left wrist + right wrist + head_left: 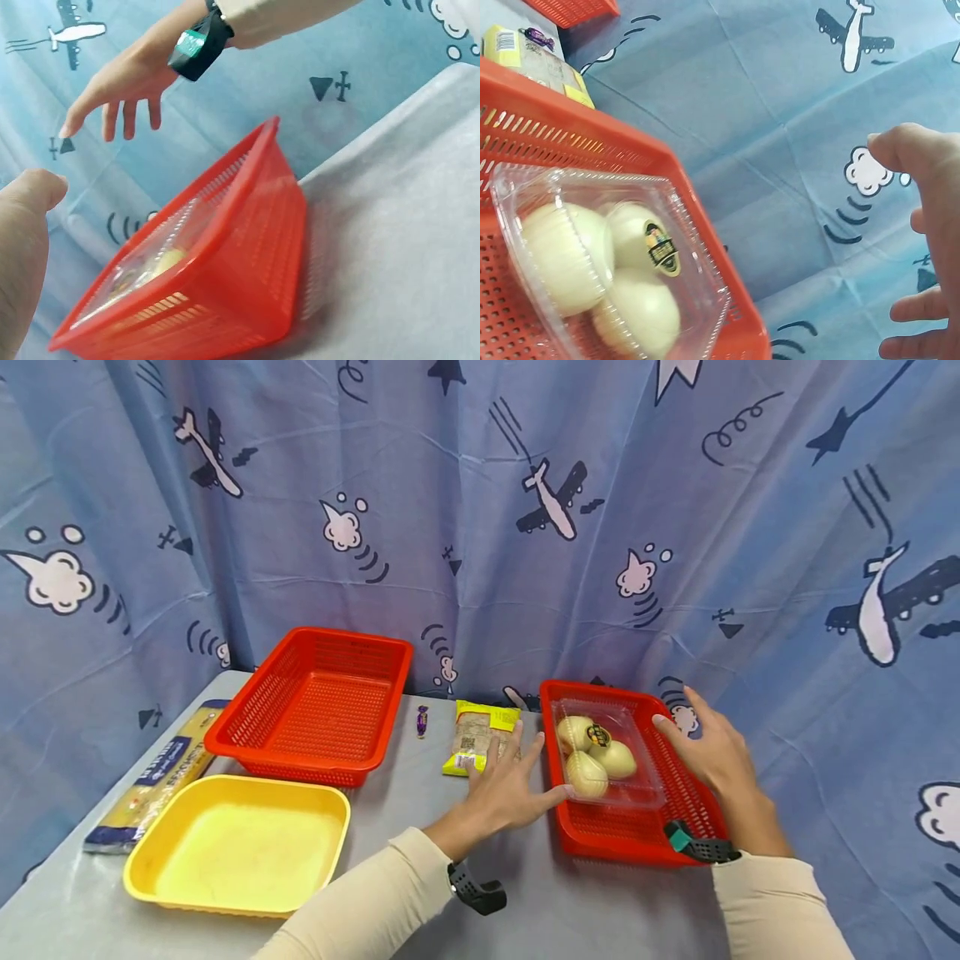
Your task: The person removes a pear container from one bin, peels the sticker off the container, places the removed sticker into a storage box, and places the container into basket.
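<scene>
A clear plastic box (637,781) with three pale, round fruits (641,311) inside lies in the right red basket (600,843). A dark oval sticker is on its lid. My left hand (504,789), fingers spread, is at the basket's left side, with its thumb overlapping the near left corner of the box in the head view. On the far side, my right hand (716,752) is held above the basket's right rim, thumb apart from the fingers and nothing in its grasp. Behind my left fingers lies a yellow packet (472,739) with a see-through window.
Left of the packet lies a small purple wrapped candy (422,722). Another red basket (307,718) stands at the back left, with a yellow tray (236,847) in front. A long yellow and blue package (161,777) lies along the left edge. A patterned curtain (480,527) hangs behind.
</scene>
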Action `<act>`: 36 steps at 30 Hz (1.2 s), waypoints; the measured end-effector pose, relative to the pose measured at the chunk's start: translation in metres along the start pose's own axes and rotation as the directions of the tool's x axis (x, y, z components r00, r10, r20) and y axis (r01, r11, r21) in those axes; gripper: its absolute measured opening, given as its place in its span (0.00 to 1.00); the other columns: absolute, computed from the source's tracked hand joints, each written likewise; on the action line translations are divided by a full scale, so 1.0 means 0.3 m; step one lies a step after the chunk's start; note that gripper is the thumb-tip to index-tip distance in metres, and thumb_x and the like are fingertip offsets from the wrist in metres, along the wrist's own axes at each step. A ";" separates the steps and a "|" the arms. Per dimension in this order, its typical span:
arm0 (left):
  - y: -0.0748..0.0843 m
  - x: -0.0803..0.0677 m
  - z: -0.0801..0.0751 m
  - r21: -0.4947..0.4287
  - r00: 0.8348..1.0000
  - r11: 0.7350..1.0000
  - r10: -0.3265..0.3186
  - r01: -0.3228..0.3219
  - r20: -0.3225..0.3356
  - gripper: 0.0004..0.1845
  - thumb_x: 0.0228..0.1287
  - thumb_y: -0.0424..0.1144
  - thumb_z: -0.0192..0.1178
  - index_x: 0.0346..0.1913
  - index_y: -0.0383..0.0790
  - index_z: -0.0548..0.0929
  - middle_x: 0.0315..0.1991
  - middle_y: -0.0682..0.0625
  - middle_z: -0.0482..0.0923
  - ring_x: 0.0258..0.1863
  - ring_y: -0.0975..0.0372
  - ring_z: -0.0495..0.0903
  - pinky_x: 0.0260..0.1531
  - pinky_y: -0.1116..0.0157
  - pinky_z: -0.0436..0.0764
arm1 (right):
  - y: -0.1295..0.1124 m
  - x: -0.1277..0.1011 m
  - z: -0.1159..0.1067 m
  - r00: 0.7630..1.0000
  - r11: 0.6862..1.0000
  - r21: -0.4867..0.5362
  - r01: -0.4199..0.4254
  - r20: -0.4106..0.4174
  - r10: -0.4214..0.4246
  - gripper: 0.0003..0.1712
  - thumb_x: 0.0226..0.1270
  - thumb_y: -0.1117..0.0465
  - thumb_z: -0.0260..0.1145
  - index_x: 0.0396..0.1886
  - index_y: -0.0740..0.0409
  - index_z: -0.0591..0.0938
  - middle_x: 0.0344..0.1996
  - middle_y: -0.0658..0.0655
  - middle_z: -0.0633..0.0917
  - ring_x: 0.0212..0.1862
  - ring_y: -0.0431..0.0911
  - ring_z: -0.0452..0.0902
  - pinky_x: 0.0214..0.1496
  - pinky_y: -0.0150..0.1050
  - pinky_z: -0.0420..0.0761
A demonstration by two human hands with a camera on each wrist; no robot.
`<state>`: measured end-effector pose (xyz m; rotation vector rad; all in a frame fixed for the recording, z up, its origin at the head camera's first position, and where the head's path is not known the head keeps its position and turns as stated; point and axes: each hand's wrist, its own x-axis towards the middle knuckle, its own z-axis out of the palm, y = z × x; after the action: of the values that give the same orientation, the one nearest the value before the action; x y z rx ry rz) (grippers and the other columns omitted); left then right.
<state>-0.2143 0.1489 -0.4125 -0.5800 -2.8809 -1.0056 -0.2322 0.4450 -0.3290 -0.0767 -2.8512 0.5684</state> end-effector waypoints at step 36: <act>0.047 0.008 0.216 -0.047 0.989 0.999 0.010 -0.003 0.148 0.48 0.54 0.77 0.46 0.76 0.64 0.51 0.77 0.58 0.38 0.73 0.45 0.45 0.60 0.33 0.50 | 0.121 0.009 0.135 0.985 0.984 0.138 -0.112 0.143 0.092 0.49 0.66 0.31 0.51 0.78 0.48 0.48 0.66 0.76 0.62 0.60 0.74 0.59 0.52 0.70 0.67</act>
<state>-0.2058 0.1990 -0.4551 -0.6954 -2.9872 -1.0748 -0.2443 0.4638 -0.3787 -0.1662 -2.9388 0.8323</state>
